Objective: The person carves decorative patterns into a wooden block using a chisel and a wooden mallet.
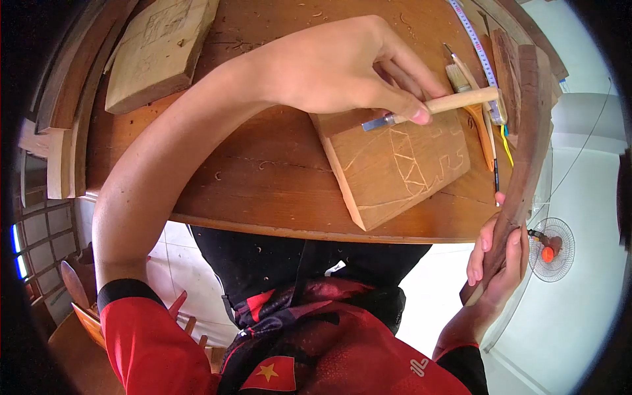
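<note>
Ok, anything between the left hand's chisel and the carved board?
Nothing visible: the left hand holds the chisel over the board, and no object shows between them. The right hand holds a dark bar off to the right.

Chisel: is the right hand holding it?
No, the left hand holds the chisel, while the right hand grips the dark wooden bar.
</note>
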Motion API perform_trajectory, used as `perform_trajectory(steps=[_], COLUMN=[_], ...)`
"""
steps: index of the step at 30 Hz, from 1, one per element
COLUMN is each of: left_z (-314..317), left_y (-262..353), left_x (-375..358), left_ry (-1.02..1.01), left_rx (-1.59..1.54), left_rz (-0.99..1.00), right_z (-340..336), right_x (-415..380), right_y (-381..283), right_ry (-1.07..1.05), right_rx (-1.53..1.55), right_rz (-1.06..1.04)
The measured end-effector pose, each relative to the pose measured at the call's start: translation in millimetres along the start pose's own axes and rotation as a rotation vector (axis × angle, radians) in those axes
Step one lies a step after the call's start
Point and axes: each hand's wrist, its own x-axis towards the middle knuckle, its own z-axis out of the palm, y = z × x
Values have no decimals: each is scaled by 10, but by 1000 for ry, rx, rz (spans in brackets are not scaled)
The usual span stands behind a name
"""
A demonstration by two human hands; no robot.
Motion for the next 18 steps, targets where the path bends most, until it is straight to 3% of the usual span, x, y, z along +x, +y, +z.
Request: perform_trajectory(steps=[3, 6, 10, 11, 14, 15, 18], left_z=[6, 3, 6, 1, 5, -2, 5], left_y=[26, 8, -29, -20, -3, -17, -77], left_x=[-4, -1, 10, 22, 1, -4, -3], left_ry=[-6, -10, -19, -25, -17, -24, -35], left_rx=[13, 26, 27, 43, 78, 51, 3], left_rz=[-27, -31, -39, -44, -40, -36, -17], right_z=[74, 113, 112, 112, 60, 109, 145], right_x=[-31, -29, 53, 24, -4, -14, 44], right_y=[-31, -129, -64, -72, -98, -131, -106], right_ry=[-16, 133, 204, 191, -4, 116, 185], right_rx=[-64, -132, 226, 25, -193, -178, 144], right_rz=[58, 108, -67, 9, 173, 141, -41])
